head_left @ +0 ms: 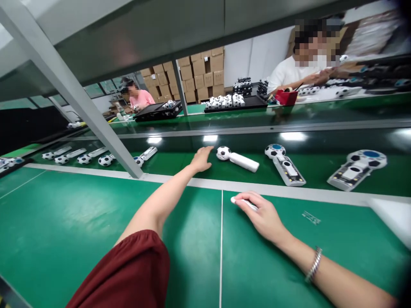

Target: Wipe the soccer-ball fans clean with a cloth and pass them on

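My left hand (201, 159) stretches out over the green belt with its fingers straight, just left of a toy with a football head and a white handle (237, 159), not touching it. My right hand (260, 214) rests on the green worktable, fingers curled around a small white piece (247, 202) that pokes out at the thumb side. Two opened toys lie further right on the belt, one with a blue cap (284, 164) and a wider one (358, 169), both showing their insides.
Several more football toys (85, 158) lie on the belt at the left, behind a slanted grey frame post (96, 124). Across the belt sit two other people, black trays of football parts (229, 102), a red box (287, 97) and stacked cartons.
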{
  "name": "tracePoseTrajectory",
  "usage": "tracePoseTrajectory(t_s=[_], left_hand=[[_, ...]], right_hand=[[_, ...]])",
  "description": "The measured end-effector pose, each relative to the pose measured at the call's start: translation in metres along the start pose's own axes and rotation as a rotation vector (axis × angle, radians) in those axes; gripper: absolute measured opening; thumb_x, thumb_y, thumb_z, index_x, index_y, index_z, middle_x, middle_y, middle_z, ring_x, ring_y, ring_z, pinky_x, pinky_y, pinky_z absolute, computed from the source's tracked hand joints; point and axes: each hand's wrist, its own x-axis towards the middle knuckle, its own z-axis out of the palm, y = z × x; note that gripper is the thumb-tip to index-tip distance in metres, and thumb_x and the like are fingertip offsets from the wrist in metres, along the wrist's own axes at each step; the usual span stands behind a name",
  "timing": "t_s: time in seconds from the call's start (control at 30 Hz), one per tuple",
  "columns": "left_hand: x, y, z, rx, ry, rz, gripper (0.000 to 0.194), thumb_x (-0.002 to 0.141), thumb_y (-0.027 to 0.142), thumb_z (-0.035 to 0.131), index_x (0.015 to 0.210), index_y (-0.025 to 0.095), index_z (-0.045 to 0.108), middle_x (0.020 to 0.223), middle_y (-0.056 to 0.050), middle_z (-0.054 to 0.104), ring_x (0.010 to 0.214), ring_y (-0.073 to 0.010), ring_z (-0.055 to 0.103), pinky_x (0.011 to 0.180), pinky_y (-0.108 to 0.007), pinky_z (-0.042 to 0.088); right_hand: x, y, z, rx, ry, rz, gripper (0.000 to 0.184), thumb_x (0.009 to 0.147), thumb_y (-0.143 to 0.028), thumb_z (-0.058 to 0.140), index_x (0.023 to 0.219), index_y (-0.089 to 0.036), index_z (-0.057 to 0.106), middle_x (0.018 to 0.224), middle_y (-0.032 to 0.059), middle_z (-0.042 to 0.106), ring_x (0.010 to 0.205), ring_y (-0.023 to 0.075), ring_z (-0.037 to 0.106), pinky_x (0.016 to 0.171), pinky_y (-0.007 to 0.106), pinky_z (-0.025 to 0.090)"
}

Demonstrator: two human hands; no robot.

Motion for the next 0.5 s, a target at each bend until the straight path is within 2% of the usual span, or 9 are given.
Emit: tracePoseTrajectory(t_s=[0.07, 0.17, 0.2, 0.27, 0.3, 0.33, 0.4, 0.47, 0.5], left_hand=[[-0.009, -0.017, -0.018, 0.057, 0.106, -0.160, 0.073, 0.058, 0.012, 0.067, 0.127, 0.017, 0.040, 0.135, -0.011, 0.041, 0.128, -0.0288, 0.030, 0.105, -0.041, 0.028], [-0.033, -0.052, -0.057, 0.140, 0.297, -0.489, 0.072, 0.062, 0.018, 0.067, 0.125, 0.006, 0.035, 0.136, -0.025, 0.029, 0.129, -0.0418, 0.019, 0.099, -0.059, 0.021], [-0.042, -0.064, -0.070, 0.157, 0.344, -0.588, 0.069, 0.064, 0.020, 0.066, 0.123, 0.005, 0.034, 0.135, -0.027, 0.027, 0.128, -0.0438, 0.018, 0.096, -0.061, 0.020], [-0.055, -0.089, -0.092, 0.165, 0.384, -0.711, 0.056, 0.069, 0.030, 0.062, 0.115, 0.010, 0.038, 0.131, -0.021, 0.033, 0.127, -0.0396, 0.023, 0.094, -0.058, 0.025], [-0.059, -0.099, -0.099, 0.163, 0.377, -0.753, 0.048, 0.067, 0.034, 0.062, 0.106, 0.014, 0.042, 0.126, -0.016, 0.038, 0.127, -0.0385, 0.025, 0.094, -0.058, 0.025], [-0.061, -0.109, -0.105, 0.171, 0.374, -0.803, 0.043, 0.060, 0.034, 0.066, 0.094, 0.016, 0.045, 0.121, -0.015, 0.042, 0.126, -0.0420, 0.023, 0.092, -0.062, 0.023], [-0.061, -0.123, -0.111, 0.182, 0.335, -0.844, 0.042, 0.047, 0.031, 0.070, 0.073, 0.017, 0.039, 0.108, -0.013, 0.048, 0.124, -0.0479, 0.021, 0.085, -0.069, 0.023], [-0.057, -0.130, -0.113, 0.191, 0.282, -0.811, 0.049, 0.040, 0.029, 0.071, 0.062, 0.017, 0.030, 0.092, -0.009, 0.052, 0.120, -0.0514, 0.022, 0.078, -0.072, 0.025], [-0.054, -0.131, -0.114, 0.189, 0.249, -0.753, 0.050, 0.039, 0.030, 0.071, 0.060, 0.017, 0.027, 0.083, -0.007, 0.052, 0.117, -0.0510, 0.025, 0.075, -0.072, 0.026]], right_hand=[[0.002, 0.001, 0.000, 0.003, -0.001, 0.009, 0.022, 0.082, -0.038, 0.052, 0.080, -0.020, 0.065, 0.086, 0.0032, 0.065, 0.085, 0.0168, 0.060, 0.079, 0.029, 0.045], [0.005, 0.002, 0.001, 0.012, -0.003, 0.010, 0.021, 0.082, -0.036, 0.052, 0.081, -0.020, 0.065, 0.086, 0.0036, 0.066, 0.084, 0.0166, 0.060, 0.079, 0.030, 0.045], [0.005, 0.002, 0.002, 0.018, -0.002, 0.007, 0.020, 0.082, -0.035, 0.052, 0.081, -0.020, 0.065, 0.085, 0.0037, 0.066, 0.083, 0.0165, 0.060, 0.079, 0.030, 0.046], [0.007, 0.001, 0.005, 0.037, 0.000, 0.004, 0.018, 0.082, -0.033, 0.053, 0.080, -0.019, 0.065, 0.084, 0.0035, 0.066, 0.082, 0.0162, 0.060, 0.078, 0.030, 0.046], [0.007, 0.000, 0.006, 0.048, 0.004, 0.006, 0.017, 0.082, -0.031, 0.054, 0.079, -0.019, 0.065, 0.083, 0.0032, 0.066, 0.081, 0.0160, 0.060, 0.078, 0.030, 0.046], [0.008, -0.001, 0.007, 0.060, 0.008, 0.008, 0.015, 0.081, -0.030, 0.055, 0.078, -0.019, 0.065, 0.082, 0.0029, 0.065, 0.081, 0.0156, 0.061, 0.077, 0.030, 0.046], [0.009, -0.002, 0.008, 0.076, 0.021, 0.015, 0.012, 0.080, -0.026, 0.056, 0.078, -0.019, 0.065, 0.082, 0.0023, 0.065, 0.080, 0.0146, 0.061, 0.078, 0.030, 0.046], [0.009, -0.003, 0.008, 0.085, 0.034, 0.019, 0.010, 0.080, -0.024, 0.057, 0.077, -0.019, 0.065, 0.081, 0.0020, 0.065, 0.080, 0.0138, 0.061, 0.078, 0.029, 0.046], [0.009, -0.003, 0.008, 0.086, 0.040, 0.024, 0.010, 0.080, -0.023, 0.057, 0.077, -0.019, 0.065, 0.081, 0.0020, 0.066, 0.080, 0.0135, 0.061, 0.078, 0.028, 0.046]])
